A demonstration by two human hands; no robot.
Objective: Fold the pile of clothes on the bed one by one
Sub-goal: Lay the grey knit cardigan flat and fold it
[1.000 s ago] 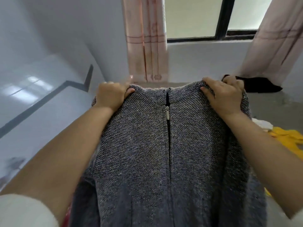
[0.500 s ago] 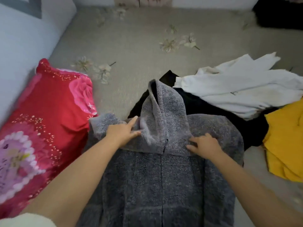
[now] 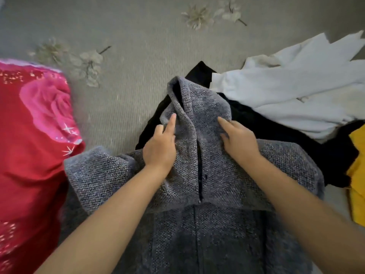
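Observation:
A grey knit zip hoodie (image 3: pixel 217 224) lies front up on the bed, zipper down its middle, hood (image 3: pixel 203 107) pointing away from me. My left hand (image 3: pixel 160 147) grips the hood's left side, index finger stretched along the fabric. On the hood's right edge my right hand (image 3: pixel 239 141) pinches the knit between thumb and fingers. The hood stands in a loose ridge between the two hands. A black garment (image 3: pixel 276 131) lies partly under the hoodie, with a white garment (image 3: pixel 296 86) over it and a yellow one (image 3: pixel 357 175) at the right edge.
A red pillow with pink roses (image 3: pixel 29 155) lies along the left, touching the hoodie's left shoulder. The grey-green bed sheet (image 3: pixel 138 46) with pale flower prints stretches beyond the hood.
The hoodie went from held up in the air to lying on the bed. Both hands then slid from its shoulders up onto the hood and took hold of it.

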